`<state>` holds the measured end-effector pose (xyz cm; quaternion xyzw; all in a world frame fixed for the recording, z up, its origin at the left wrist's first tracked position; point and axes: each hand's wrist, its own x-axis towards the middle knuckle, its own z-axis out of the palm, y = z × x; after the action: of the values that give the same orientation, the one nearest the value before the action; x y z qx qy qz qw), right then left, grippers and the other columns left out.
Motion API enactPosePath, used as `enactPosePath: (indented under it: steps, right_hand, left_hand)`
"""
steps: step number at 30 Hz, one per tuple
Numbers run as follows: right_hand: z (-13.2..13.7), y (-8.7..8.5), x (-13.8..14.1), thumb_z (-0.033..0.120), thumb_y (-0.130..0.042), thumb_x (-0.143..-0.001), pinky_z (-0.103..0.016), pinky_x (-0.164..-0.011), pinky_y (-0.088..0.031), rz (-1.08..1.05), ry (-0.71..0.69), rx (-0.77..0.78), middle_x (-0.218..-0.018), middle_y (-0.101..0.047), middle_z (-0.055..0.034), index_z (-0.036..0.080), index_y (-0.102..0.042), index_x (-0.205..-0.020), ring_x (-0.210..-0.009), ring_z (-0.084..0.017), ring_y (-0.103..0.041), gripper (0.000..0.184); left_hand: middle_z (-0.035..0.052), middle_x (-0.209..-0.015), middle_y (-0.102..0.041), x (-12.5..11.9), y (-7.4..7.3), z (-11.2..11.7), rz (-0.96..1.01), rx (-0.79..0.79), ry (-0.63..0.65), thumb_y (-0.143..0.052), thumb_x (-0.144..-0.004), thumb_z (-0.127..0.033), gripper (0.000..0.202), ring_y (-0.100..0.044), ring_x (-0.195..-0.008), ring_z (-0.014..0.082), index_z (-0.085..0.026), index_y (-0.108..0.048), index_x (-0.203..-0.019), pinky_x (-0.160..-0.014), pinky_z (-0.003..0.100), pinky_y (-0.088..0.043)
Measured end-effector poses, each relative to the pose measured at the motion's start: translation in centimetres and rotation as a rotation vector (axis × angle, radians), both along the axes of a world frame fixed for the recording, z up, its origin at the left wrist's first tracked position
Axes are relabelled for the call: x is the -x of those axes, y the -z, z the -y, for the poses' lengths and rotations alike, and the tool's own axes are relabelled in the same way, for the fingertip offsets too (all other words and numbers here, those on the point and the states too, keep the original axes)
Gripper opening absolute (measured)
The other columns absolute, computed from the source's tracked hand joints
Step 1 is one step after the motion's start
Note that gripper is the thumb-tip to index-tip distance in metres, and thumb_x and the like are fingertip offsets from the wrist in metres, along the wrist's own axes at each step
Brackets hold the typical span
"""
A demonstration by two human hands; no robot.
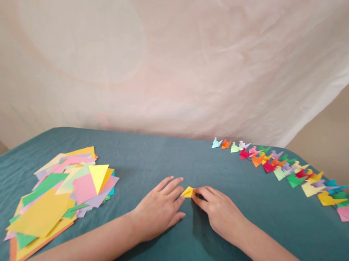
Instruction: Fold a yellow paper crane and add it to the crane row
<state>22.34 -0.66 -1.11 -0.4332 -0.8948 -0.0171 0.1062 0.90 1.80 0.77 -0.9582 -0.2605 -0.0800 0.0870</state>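
A small folded piece of yellow origami paper (188, 192) is between my two hands, just above or on the table. My right hand (215, 205) pinches its right edge between thumb and fingers. My left hand (162, 208) is at its left side, fingers stretched out and apart, a fingertip touching or nearly touching the paper's left corner. The fingers partly cover the paper, so its full shape cannot be made out.
A dark green cloth (153, 158) covers the table. To the left lies a loose pile of coloured paper sheets (45, 211). Several small folded paper birds (295, 179) stand in rows at the back right. Behind the table hangs a pale sheet (179, 60).
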Motion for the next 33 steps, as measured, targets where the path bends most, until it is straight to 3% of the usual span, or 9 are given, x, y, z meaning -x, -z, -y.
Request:
enactPosePath:
  steps: [10,19,25,33]
  right_hand:
    - [-0.2,0.6,-0.3,0.006,-0.043,-0.086,-0.036,-0.088,-0.048,-0.057,-0.033,-0.006,-0.112,-0.059,-0.0136,0.012,-0.060,-0.113,-0.106,-0.023,-0.052,0.032]
    - [-0.1,1.5,-0.4,0.009,-0.044,-0.087,-0.037,-0.087,-0.049,-0.156,-0.021,-0.049,-0.112,-0.060,-0.0103,0.017,-0.061,-0.114,-0.103,-0.021,-0.054,0.032]
    - [0.0,2.1,-0.2,0.009,-0.043,-0.088,-0.036,-0.088,-0.048,-0.244,0.008,-0.124,-0.108,-0.063,-0.0094,0.017,-0.063,-0.112,-0.102,-0.020,-0.055,0.032]
    - [0.0,2.4,-0.2,0.010,-0.042,-0.088,-0.036,-0.089,-0.047,-0.229,0.042,-0.184,-0.109,-0.064,-0.0084,0.016,-0.064,-0.109,-0.100,-0.019,-0.056,0.031]
  left_hand:
    - [0.0099,-0.117,-0.056,0.1,0.1,0.2,-0.037,-0.084,0.047,-0.046,-0.089,-0.032,0.031,-0.033,-0.127,0.0244,-0.011,-0.059,-0.107,-0.109,0.039,-0.020]
    - [0.0060,-0.098,-0.060,1.3,0.4,-0.6,0.210,0.112,0.074,-0.040,-0.089,-0.019,0.023,-0.049,-0.108,0.0213,-0.017,-0.062,-0.098,-0.100,0.039,-0.035]
    - [0.0086,-0.108,-0.054,0.9,0.5,-0.7,0.190,0.187,-0.033,-0.044,-0.091,-0.031,0.034,-0.048,-0.105,0.0229,-0.018,-0.051,-0.121,-0.094,0.042,-0.039]
    - [0.0074,-0.113,-0.051,0.8,0.3,-0.8,0.132,0.173,-0.056,-0.044,-0.091,-0.039,0.035,-0.040,-0.117,0.0248,-0.024,-0.051,-0.121,-0.100,0.044,-0.033]
